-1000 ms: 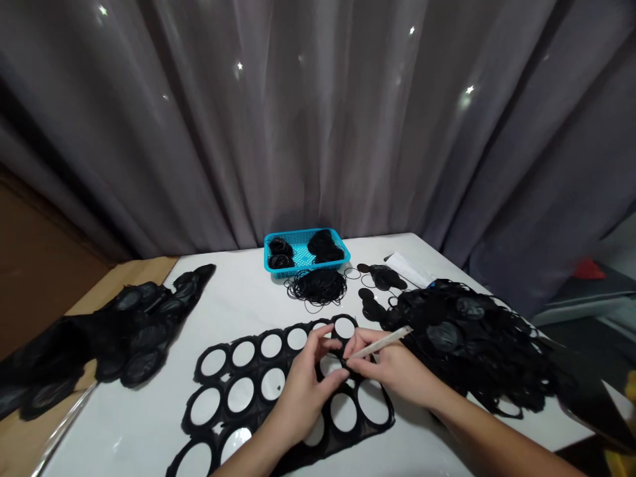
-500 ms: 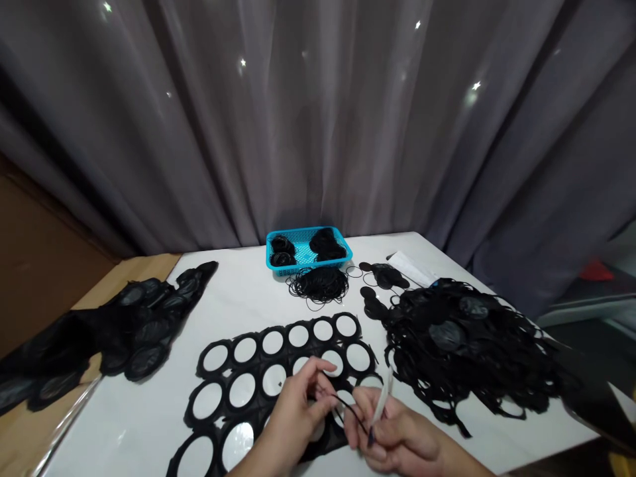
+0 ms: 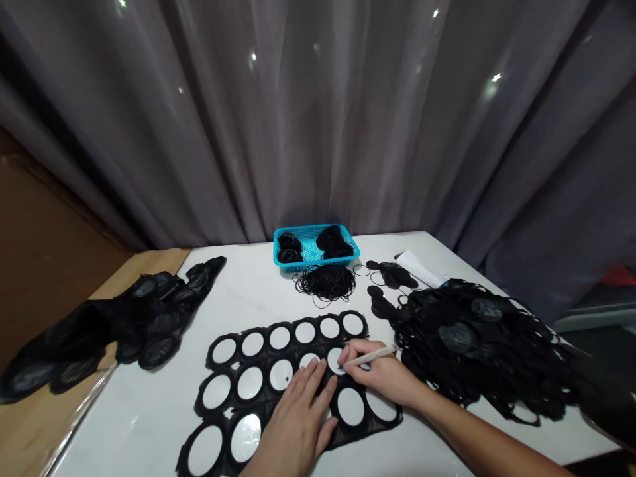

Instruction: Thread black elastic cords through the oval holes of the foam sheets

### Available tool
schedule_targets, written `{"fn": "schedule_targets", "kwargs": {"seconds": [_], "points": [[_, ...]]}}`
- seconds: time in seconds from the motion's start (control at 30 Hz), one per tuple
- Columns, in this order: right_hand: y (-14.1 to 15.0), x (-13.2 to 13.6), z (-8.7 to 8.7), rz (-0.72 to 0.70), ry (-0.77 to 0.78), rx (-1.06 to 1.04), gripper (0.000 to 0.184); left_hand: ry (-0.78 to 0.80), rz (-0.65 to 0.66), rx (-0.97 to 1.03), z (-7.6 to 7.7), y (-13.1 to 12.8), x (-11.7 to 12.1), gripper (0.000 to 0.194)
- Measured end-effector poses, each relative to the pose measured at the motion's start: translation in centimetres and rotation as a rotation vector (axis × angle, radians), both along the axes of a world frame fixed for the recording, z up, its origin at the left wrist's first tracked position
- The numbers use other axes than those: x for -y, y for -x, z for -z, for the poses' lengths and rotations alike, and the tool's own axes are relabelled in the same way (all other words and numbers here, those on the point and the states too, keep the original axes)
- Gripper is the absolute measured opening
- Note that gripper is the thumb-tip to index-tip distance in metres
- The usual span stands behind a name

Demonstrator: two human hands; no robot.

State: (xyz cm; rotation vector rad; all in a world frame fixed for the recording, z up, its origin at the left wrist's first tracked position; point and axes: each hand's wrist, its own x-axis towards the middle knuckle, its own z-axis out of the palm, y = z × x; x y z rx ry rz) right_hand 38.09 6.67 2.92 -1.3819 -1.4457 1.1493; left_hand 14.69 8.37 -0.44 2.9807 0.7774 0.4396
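A black sheet with round cut-out holes (image 3: 258,361) lies flat on the white table (image 3: 159,397). My left hand (image 3: 298,417) rests palm down on the sheet, fingers stretched out and flat. My right hand (image 3: 377,371) grips a thin white pen-like tool (image 3: 370,358) whose tip points left at a hole near the sheet's right end.
A blue basket (image 3: 315,248) with black rings stands at the back, a loose pile of thin black rings (image 3: 325,283) in front of it. A big heap of black cut sheets (image 3: 481,344) lies right, another black heap (image 3: 119,324) left. Grey curtain behind.
Both hands dropped from pulling a thin black ring near me. My left hand now lies flat on the sheet and my right hand has brought the tool tip to a hole.
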Motion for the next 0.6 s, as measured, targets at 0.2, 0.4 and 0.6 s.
{"fn": "schedule_targets", "kwargs": {"seconds": [0.2,0.4,0.6], "points": [[0.43,0.50,-0.19,-0.038,-0.080,0.176,0.019,-0.024,0.006,0.012,-0.19,0.02,0.04,0.058],[0.49,0.61,0.06,-0.025,-0.087,0.177,0.019,-0.043,0.010,0.008,-0.35,-0.08,0.04,0.058],[0.43,0.63,0.28,-0.041,-0.121,0.206,0.019,-0.049,0.014,-0.014,-0.44,-0.01,0.22,0.059]]}}
